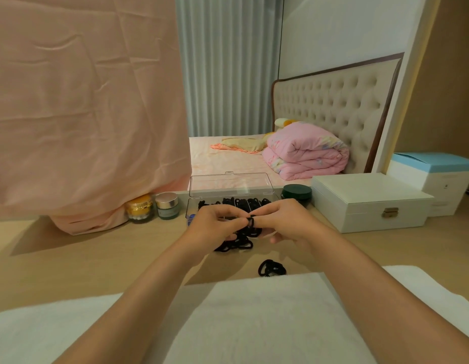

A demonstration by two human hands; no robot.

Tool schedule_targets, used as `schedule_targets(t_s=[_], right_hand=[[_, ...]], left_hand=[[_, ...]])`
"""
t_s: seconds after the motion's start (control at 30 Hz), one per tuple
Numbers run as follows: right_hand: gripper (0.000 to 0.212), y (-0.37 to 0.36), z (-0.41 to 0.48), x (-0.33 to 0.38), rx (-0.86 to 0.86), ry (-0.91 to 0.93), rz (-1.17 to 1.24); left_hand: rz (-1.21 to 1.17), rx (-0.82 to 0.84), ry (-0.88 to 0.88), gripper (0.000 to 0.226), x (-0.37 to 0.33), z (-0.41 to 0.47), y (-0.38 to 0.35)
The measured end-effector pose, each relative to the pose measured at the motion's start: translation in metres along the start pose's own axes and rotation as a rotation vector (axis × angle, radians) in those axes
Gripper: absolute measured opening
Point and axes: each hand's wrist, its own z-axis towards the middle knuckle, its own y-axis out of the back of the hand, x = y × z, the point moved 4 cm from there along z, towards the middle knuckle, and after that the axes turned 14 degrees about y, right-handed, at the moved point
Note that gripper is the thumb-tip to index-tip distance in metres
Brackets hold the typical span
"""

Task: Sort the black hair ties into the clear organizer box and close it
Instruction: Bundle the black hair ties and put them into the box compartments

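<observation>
One view only, head-worn, wide-angle — faces forward and down over the bench from the person's own side. Forearms run in from the bottom edge; left hand and right hand meet dead centre, close to the lens, on the black hair ties. White towel fills the nearest strip. Clear organizer box sits just past the hands. Upper half reaches deep into the room — pink drape left, bed and headboard right. Straight lines bow near the edges.
</observation>
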Motion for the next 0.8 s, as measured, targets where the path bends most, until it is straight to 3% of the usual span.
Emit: schedule_targets(t_s=[0.33,0.5,0.73,0.8], right_hand=[[0.025,-0.002,-0.001,0.006,0.101,-0.105,0.357],[0.022,0.016,0.014,0.01,0.011,-0.057,0.267],[0.019,0.06,0.05,0.012,-0.064,-0.072,0.204],[0.024,0.071,0.06,0.005,-0.128,-0.089,0.109]], left_hand=[[0.018,-0.047,-0.055,0.014,-0.014,0.01,0.002],[0.038,-0.043,-0.108,0.014,-0.042,0.031,-0.005],[0.017,0.21,-0.089,0.021,-0.072,0.071,-0.019],[0.1,0.201,-0.09,0.024,-0.071,0.082,-0.024]])
